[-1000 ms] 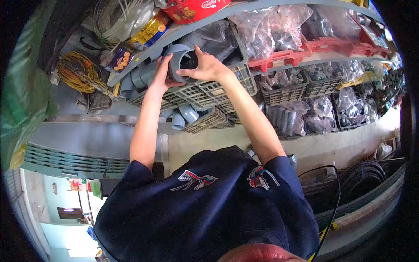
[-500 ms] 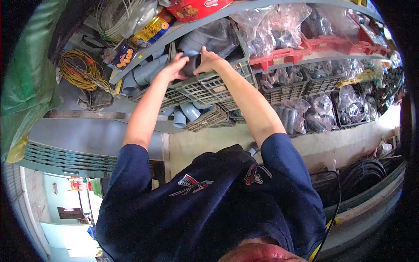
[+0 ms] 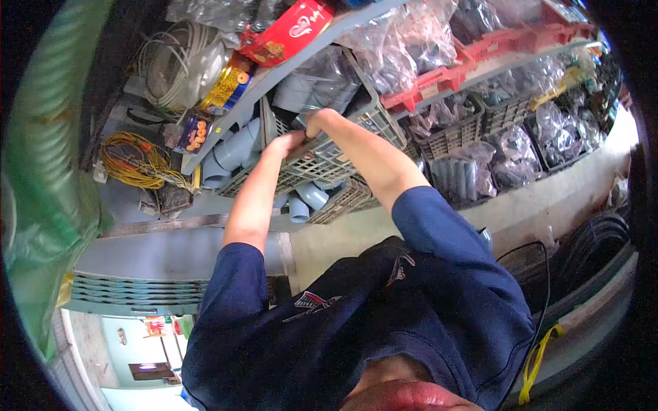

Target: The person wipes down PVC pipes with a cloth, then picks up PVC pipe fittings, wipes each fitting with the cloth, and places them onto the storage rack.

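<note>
Both of my hands reach into the front of a dark plastic crate (image 3: 343, 154) on the shelf. My left hand (image 3: 289, 142) is at the crate's near rim, its fingers mostly hidden. Close beside it, my right hand (image 3: 317, 122) dips inside the rim, fingers also largely out of sight. Behind them in the crate lie grey pipe fittings (image 3: 298, 92) in clear plastic. More grey-blue pipe fittings (image 3: 236, 147) sit left of the crate. Whether either hand holds a fitting cannot be made out.
Coiled yellow cord (image 3: 133, 161), a red tin (image 3: 291, 33) and white cable (image 3: 164, 65) are on the shelving to the left. Bagged parts in a red crate (image 3: 428, 85) stand to the right. Lower down are more crates and fittings (image 3: 314, 196). Black coiled pipe (image 3: 593, 250) is at far right.
A grey fitting was between my hands at the crate; now my hands are lower inside its near edge and closer together. The view has shifted, moving the shelf contents in the frame.
</note>
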{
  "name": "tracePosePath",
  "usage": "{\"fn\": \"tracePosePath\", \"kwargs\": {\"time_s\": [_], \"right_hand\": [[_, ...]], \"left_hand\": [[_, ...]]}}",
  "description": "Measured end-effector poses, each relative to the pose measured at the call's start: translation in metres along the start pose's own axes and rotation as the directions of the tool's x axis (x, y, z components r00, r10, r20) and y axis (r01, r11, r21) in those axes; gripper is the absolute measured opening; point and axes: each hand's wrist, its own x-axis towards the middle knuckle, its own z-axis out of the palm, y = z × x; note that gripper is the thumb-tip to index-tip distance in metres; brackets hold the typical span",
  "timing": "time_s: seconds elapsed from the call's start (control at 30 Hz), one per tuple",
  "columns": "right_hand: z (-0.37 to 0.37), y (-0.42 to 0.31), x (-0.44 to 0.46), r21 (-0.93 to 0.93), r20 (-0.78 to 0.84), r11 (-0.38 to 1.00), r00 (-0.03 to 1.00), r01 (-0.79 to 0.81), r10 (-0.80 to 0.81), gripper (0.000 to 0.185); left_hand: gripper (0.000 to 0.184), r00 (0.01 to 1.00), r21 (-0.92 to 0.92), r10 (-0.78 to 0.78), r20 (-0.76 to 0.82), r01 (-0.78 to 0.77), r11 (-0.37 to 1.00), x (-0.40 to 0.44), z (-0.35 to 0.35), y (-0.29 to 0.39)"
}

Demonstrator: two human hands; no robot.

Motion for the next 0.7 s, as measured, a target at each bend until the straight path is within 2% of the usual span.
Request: {"fn": "tracePosePath", "kwargs": {"time_s": [0.03, 0.07, 0.1, 0.13, 0.17, 0.23, 0.27, 0.3, 0.33, 0.37, 0.4, 0.43, 0.47, 0.5, 0.53, 0.57, 0.6, 0.63, 0.67, 0.7], "right_hand": [[-0.003, 0.005, -0.008, -0.011, -0.084, 1.000, 0.996, -0.007, 0.006, 0.044], [-0.001, 0.013, -0.016, 0.136, -0.251, 0.989, 0.968, 0.054, -0.018, 0.048], [0.002, 0.024, -0.026, 0.265, -0.415, 0.956, 0.910, 0.130, -0.008, 0.053], [-0.001, 0.028, -0.060, 0.351, -0.657, 0.880, 0.754, 0.321, -0.013, 0.049], [-0.001, 0.024, -0.110, 0.369, -0.842, 0.775, 0.537, 0.513, 0.046, 0.045], [0.011, 0.026, -0.206, 0.401, -0.909, 0.412, 0.298, 0.818, 0.293, 0.032], [0.033, 0.037, -0.243, 0.406, -0.865, 0.287, 0.264, 0.868, 0.426, 0.029], [0.061, 0.061, -0.283, 0.383, -0.798, 0.192, 0.219, 0.903, 0.562, 0.027], [0.100, 0.094, -0.315, 0.370, -0.716, 0.163, 0.169, 0.914, 0.678, 0.028], [0.151, 0.121, -0.342, 0.344, -0.612, 0.137, 0.111, 0.929, 0.783, 0.029], [0.204, 0.151, -0.363, 0.469, -0.400, 0.173, 0.034, 0.866, 0.916, 0.030], [0.264, 0.181, -0.380, 0.582, -0.175, 0.167, -0.078, 0.796, 0.981, 0.031], [0.335, 0.205, -0.394, 0.754, -0.020, 0.159, -0.220, 0.637, 0.975, 0.031], [0.409, 0.226, -0.402, 0.885, 0.097, 0.087, -0.365, 0.457, 0.926, 0.031], [0.497, 0.242, -0.412, 0.862, 0.278, -0.079, -0.337, 0.501, 0.899, 0.032], [0.573, 0.248, -0.418, 0.801, 0.448, -0.234, -0.294, 0.551, 0.844, 0.032], [0.627, 0.246, -0.418, 0.727, 0.581, -0.353, -0.253, 0.589, 0.773, 0.030], [0.666, 0.234, -0.420, 0.630, 0.701, -0.460, -0.204, 0.626, 0.683, 0.028], [0.687, 0.223, -0.427, 0.604, 0.751, -0.589, -0.134, 0.537, 0.647, 0.027], [0.708, 0.221, -0.434, 0.570, 0.794, -0.698, -0.071, 0.434, 0.604, 0.027]], "left_hand": [[0.031, 0.999, 0.063, -0.040, -0.004, 0.040, 0.997, 0.006, 0.002, -0.001], [0.036, 0.996, 0.111, -0.086, -0.025, 0.089, 0.990, 0.000, 0.011, 0.008], [0.041, 0.997, 0.153, 0.012, -0.080, 0.001, 0.988, -0.008, 0.016, 0.006], [0.041, 1.000, 0.174, 0.006, -0.019, -0.003, 0.985, 0.000, 0.011, 0.004], [0.041, 0.999, 0.194, -0.010, 0.041, 0.002, 0.981, 0.008, 0.002, -0.003], [0.039, 0.986, 0.269, 0.070, 0.148, -0.108, 0.957, 0.044, -0.033, -0.027], [0.038, 0.999, 0.352, 0.019, -0.028, -0.008, 0.936, 0.018, -0.004, -0.004], [0.035, 0.994, 0.520, 0.104, -0.031, -0.072, 0.851, 0.064, -0.052, -0.032], [0.036, 0.999, 0.304, -0.047, 0.022, 0.038, 0.952, 0.001, 0.008, 0.017], [0.041, 0.996, 0.210, -0.028, 0.079, 0.011, 0.978, 0.001, 0.000, 0.018], [0.045, 0.999, 0.463, 0.029, -0.031, -0.012, 0.886, 0.001, 0.017, 0.025], [0.052, 0.996, 0.448, 0.087, 0.017, -0.086, 0.890, 0.023, -0.006, 0.011], [0.059, 0.999, 0.372, 0.038, 0.016, -0.041, 0.927, 0.028, -0.019, 0.008], [0.061, 0.999, 0.480, 0.025, -0.048, 0.001, 0.877, 0.021, -0.016, 0.015], [0.058, 0.992, 0.570, -0.004, -0.126, 0.076, 0.818, 0.002, 0.001, 0.034], [0.054, 0.987, 0.792, 0.152, -0.049, -0.054, 0.609, 0.021, -0.036, 0.033], [0.052, 0.872, 0.925, 0.489, -0.028, -0.163, 0.344, -0.021, -0.005, 0.056], [0.044, 0.760, 0.903, 0.634, -0.142, -0.163, 0.397, -0.058, 0.038, 0.077], [0.038, 0.674, 0.879, 0.688, -0.270, -0.119, 0.463, -0.092, 0.093, 0.103], [0.026, 0.389, 0.947, 0.907, -0.161, -0.199, 0.253, -0.087, 0.087, 0.102]]}}
